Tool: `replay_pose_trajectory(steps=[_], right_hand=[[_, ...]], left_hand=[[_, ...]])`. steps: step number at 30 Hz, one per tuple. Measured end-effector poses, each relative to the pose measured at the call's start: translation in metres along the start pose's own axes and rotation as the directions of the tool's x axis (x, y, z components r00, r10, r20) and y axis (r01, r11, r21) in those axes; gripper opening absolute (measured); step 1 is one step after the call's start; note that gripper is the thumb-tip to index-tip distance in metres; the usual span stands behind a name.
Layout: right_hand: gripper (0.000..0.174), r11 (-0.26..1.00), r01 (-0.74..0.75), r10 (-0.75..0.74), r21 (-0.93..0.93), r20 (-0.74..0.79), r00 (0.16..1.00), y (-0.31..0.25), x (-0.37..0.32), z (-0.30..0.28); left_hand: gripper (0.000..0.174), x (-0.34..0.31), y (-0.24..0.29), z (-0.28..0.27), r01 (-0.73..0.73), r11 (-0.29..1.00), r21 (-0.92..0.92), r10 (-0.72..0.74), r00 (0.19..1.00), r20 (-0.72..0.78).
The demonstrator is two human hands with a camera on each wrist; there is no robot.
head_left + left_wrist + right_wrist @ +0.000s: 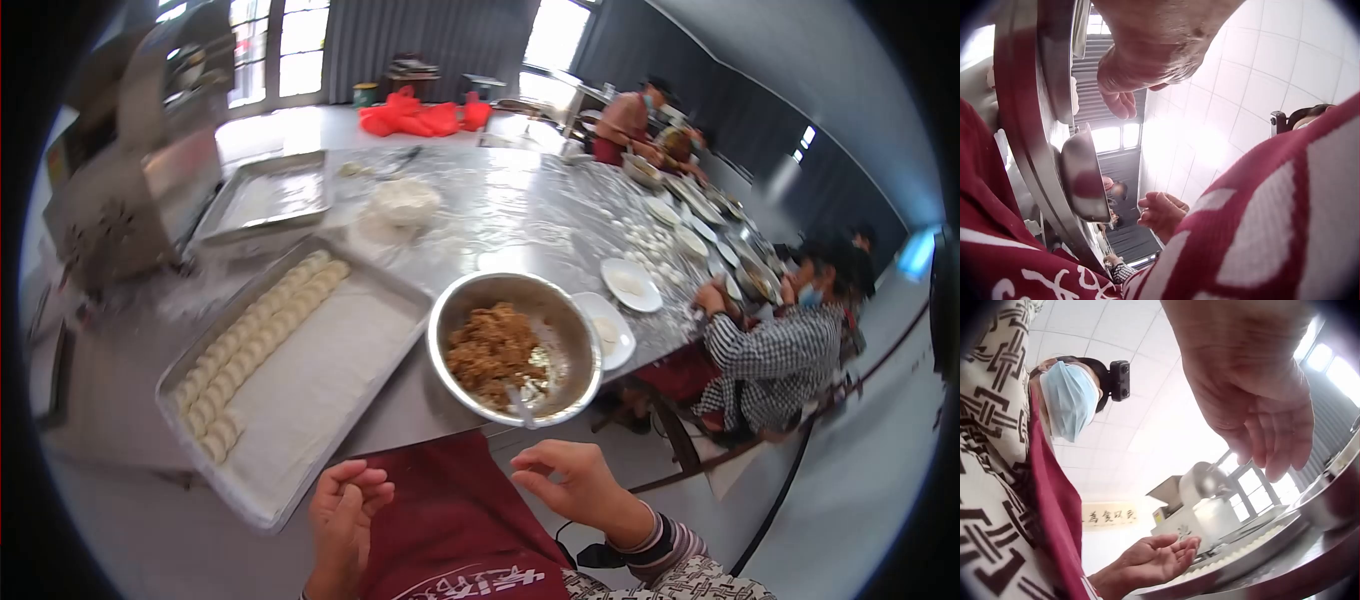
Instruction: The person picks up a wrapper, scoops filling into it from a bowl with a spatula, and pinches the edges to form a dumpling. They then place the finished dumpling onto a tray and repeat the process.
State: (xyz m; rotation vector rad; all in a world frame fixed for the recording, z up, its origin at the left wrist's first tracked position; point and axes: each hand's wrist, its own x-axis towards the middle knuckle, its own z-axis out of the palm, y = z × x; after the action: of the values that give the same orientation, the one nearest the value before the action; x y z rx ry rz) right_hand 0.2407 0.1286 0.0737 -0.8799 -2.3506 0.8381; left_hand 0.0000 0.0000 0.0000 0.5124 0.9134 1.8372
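My left hand is held palm up in front of the red apron, its fingers loosely bent with nothing in them. Opposite it, my right hand hovers with fingers relaxed and holds nothing. Nearest the right hand is a steel bowl of brown filling, with a spoon handle leaning in it. A metal tray lies beyond the left hand; rows of crescent dumplings line its left side. In the right wrist view the left hand appears low, beside the tray's edge.
White plates with round wrappers sit right of the bowl. A flour mound and a second tray lie farther back, near a steel machine. A seated person in a checked shirt works at the table's right side.
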Motion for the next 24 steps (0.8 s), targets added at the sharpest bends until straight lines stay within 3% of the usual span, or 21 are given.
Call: replay_pose_trajectory(steps=[2, 3, 5, 10, 12, 15, 17, 18, 20, 24], right_hand=[[0.013, 0.979, -0.143, 0.172, 0.148, -0.200, 0.965, 0.009, 0.002, 0.023], [0.013, 0.978, -0.202, 0.208, 0.054, -0.169, 0.963, 0.048, -0.037, -0.069], [0.010, 0.937, -0.325, 0.348, 0.127, -0.307, 0.886, 0.082, -0.039, -0.073], [0.009, 0.943, -0.324, 0.298, 0.075, -0.626, 0.721, 0.200, -0.014, -0.099], [0.012, 0.936, -0.351, 0.265, -0.002, -0.654, 0.709, 0.253, 0.005, -0.111], [0.015, 0.914, -0.404, 0.346, 0.037, -0.590, 0.729, 0.301, 0.037, -0.134], [0.016, 0.919, -0.393, 0.369, 0.040, -0.447, 0.815, 0.318, 0.057, -0.137], [0.016, 0.919, -0.391, 0.370, 0.049, -0.448, 0.814, 0.319, 0.065, -0.137], [0.013, 0.902, -0.417, 0.354, -0.113, -0.361, 0.863, 0.318, 0.082, -0.136], [0.016, 0.872, -0.410, 0.353, -0.268, -0.235, 0.905, 0.319, 0.105, -0.133]], left_hand=[[0.025, 0.014, 0.022, -0.026, 0.012, 0.994, 0.109, -0.014, 1.000, 0.022], [0.025, -0.003, -0.044, 0.049, 0.064, 0.998, 0.008, -0.064, 0.998, 0.021], [0.024, 0.009, -0.039, 0.049, 0.104, 0.992, 0.076, -0.108, 0.992, 0.062], [0.025, 0.028, -0.046, 0.066, 0.152, 0.973, 0.171, -0.161, 0.986, 0.036], [0.028, 0.034, -0.050, 0.072, 0.188, 0.966, 0.177, -0.199, 0.979, 0.044], [0.026, 0.041, -0.056, 0.083, 0.189, 0.963, 0.191, -0.198, 0.980, 0.030], [0.024, 0.042, -0.056, 0.087, 0.195, 0.963, 0.185, -0.198, 0.980, 0.002], [0.024, 0.043, -0.057, 0.087, 0.192, 0.962, 0.195, -0.196, 0.981, 0.002], [0.024, 0.044, -0.058, 0.088, 0.201, 0.960, 0.196, -0.204, 0.979, -0.007], [0.024, 0.047, -0.060, 0.085, 0.197, 0.961, 0.197, -0.200, 0.980, -0.004]])
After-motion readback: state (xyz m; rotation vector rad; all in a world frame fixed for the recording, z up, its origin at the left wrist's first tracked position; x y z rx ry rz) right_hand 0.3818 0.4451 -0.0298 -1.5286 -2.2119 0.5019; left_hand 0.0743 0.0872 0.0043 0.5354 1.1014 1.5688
